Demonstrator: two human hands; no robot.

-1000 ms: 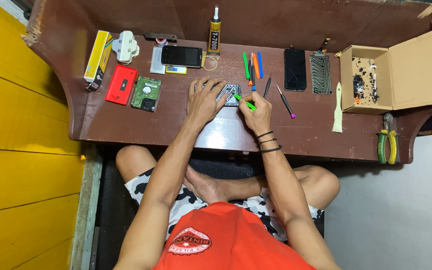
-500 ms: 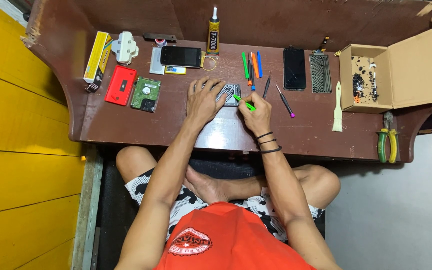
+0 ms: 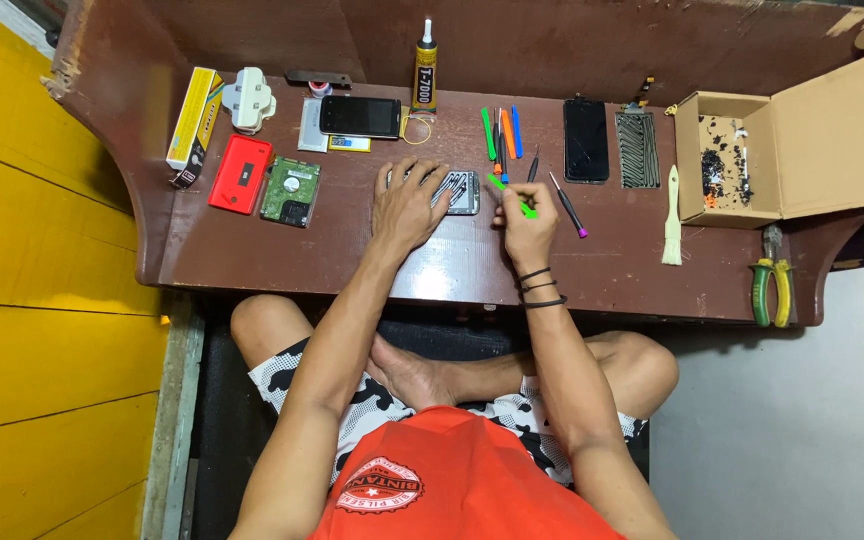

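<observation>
Brown desk (image 3: pixel 282 255) | left hand (image 3: pixel 404 205) spread on opened phone (image 3: pixel 457 192) | right hand (image 3: pixel 529 222) grip pinching green tool (image 3: pixel 510 195) beside it

Dark brown wooden work desk (image 3: pixel 282 255) with a raised back panel (image 3: pixel 572 45) and a chipped upper left corner, glossy top catching a patch of light near the front edge. Bright yellow plank wall or panel (image 3: pixel 42 350) along the left, grooves between boards, faint glare on it. Pale grey floor (image 3: pixel 782 430) at lower right, dark mat (image 3: pixel 222 420) under the desk
</observation>
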